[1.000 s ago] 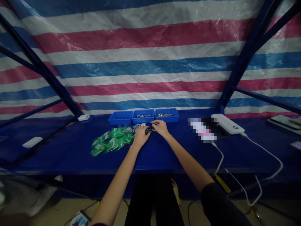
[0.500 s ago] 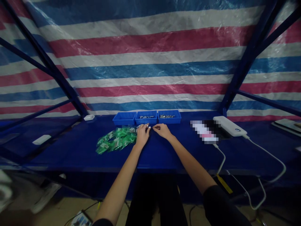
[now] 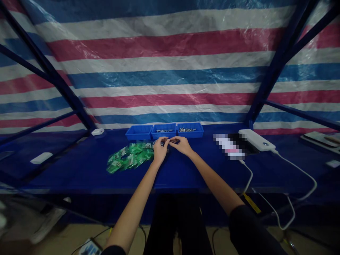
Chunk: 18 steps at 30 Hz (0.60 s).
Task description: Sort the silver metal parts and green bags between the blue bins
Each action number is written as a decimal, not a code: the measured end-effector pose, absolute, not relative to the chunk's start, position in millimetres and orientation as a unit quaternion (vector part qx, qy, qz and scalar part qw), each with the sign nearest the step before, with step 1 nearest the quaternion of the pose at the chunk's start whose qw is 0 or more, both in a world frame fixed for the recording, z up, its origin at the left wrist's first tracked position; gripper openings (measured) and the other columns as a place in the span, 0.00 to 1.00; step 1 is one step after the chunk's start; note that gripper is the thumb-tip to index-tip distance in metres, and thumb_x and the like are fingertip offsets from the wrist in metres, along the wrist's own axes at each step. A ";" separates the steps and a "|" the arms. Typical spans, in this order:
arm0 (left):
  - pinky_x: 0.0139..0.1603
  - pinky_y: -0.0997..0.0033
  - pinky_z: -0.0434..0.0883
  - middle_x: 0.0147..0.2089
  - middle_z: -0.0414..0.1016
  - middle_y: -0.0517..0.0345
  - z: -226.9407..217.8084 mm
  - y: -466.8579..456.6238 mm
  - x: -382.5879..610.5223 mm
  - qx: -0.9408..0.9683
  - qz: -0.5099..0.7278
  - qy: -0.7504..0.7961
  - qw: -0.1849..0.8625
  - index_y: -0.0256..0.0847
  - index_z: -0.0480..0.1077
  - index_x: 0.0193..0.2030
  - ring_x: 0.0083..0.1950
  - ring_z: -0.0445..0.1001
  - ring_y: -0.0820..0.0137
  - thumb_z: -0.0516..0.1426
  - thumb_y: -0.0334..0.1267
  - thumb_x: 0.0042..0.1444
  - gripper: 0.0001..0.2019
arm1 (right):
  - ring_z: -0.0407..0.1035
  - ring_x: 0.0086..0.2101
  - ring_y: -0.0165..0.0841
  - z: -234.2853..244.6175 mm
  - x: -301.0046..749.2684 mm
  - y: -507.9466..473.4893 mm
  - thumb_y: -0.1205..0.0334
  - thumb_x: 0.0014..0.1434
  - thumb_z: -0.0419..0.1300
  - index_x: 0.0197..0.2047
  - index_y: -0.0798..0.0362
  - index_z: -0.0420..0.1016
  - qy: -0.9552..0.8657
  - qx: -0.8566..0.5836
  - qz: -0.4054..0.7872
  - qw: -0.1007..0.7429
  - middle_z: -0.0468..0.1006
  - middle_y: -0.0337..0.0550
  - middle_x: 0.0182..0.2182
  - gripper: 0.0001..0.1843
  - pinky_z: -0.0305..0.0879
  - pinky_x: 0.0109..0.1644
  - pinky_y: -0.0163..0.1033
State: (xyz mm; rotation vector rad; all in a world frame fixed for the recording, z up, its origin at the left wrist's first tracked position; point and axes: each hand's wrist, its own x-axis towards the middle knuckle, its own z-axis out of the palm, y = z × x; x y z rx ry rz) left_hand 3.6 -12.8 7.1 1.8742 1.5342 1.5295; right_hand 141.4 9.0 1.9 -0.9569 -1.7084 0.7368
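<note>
My left hand [image 3: 160,150] and my right hand [image 3: 182,144] meet over the blue table [image 3: 79,170], just in front of the middle blue tray [image 3: 164,130]. Both hands are closed in a pinch on a small dark part [image 3: 170,141] held between them; I cannot make out what it is. A heap of small green packets [image 3: 129,158] lies on the table just left of my left hand. The right blue tray [image 3: 190,129] holds several small metal pieces. The left blue tray [image 3: 139,132] looks dark inside.
A white power bank [image 3: 257,140] with white cables [image 3: 281,166] lies at the right, beside a blurred-out device [image 3: 230,146]. Small white blocks [image 3: 97,131] [image 3: 41,158] sit at the left. Dark blue frame struts [image 3: 276,60] and a striped tarpaulin [image 3: 170,63] stand behind.
Both hands have lifted slightly and moved toward the trays, closing together on the small part. The view has shifted a little.
</note>
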 end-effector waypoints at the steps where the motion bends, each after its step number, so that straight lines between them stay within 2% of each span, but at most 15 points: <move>1: 0.40 0.70 0.69 0.36 0.74 0.56 7.8 -13.4 4.2 0.641 0.535 0.533 0.137 0.39 0.69 0.38 0.39 0.72 0.69 0.54 0.43 0.54 0.10 | 0.72 0.32 0.32 3.1 140.5 8.0 0.56 0.49 0.61 0.36 0.54 0.78 -0.700 -0.392 0.314 0.507 0.80 0.43 0.31 0.13 0.67 0.38 0.36; 6: 0.41 0.69 0.68 0.33 0.69 0.57 10.4 -15.1 5.6 0.619 0.541 0.563 0.083 0.40 0.66 0.31 0.37 0.70 0.70 0.53 0.48 0.55 0.13 | 0.72 0.31 0.31 7.6 134.5 5.4 0.54 0.50 0.59 0.35 0.55 0.77 -0.657 -0.389 0.366 0.532 0.79 0.43 0.31 0.14 0.67 0.37 0.36; 9: 0.41 0.68 0.67 0.32 0.68 0.57 10.7 -16.3 7.0 0.654 0.499 0.565 0.066 0.40 0.65 0.29 0.36 0.69 0.70 0.50 0.47 0.58 0.14 | 0.72 0.31 0.31 7.7 133.4 8.6 0.53 0.51 0.59 0.35 0.55 0.76 -0.611 -0.383 0.413 0.556 0.79 0.43 0.30 0.15 0.68 0.37 0.36; 11: 0.44 0.66 0.65 0.34 0.69 0.55 10.1 -17.9 8.7 0.701 0.436 0.563 0.042 0.41 0.67 0.31 0.39 0.69 0.68 0.49 0.45 0.59 0.12 | 0.72 0.30 0.30 6.8 134.6 12.6 0.52 0.50 0.59 0.34 0.55 0.76 -0.586 -0.389 0.423 0.571 0.79 0.42 0.29 0.15 0.68 0.37 0.35; 15: 0.48 0.60 0.61 0.44 0.71 0.52 7.0 -22.4 13.6 0.782 0.301 0.546 -0.019 0.43 0.69 0.44 0.49 0.65 0.61 0.52 0.43 0.57 0.11 | 0.72 0.29 0.32 4.7 141.3 21.0 0.52 0.49 0.59 0.31 0.56 0.76 -0.558 -0.429 0.386 0.596 0.78 0.43 0.26 0.15 0.68 0.37 0.36; 18: 0.49 0.60 0.59 0.46 0.70 0.51 5.4 -25.5 16.9 0.821 0.245 0.515 -0.031 0.44 0.68 0.48 0.51 0.64 0.60 0.51 0.42 0.57 0.13 | 0.73 0.27 0.33 4.9 146.8 23.8 0.52 0.49 0.59 0.31 0.56 0.76 -0.549 -0.465 0.340 0.606 0.78 0.42 0.23 0.14 0.69 0.35 0.36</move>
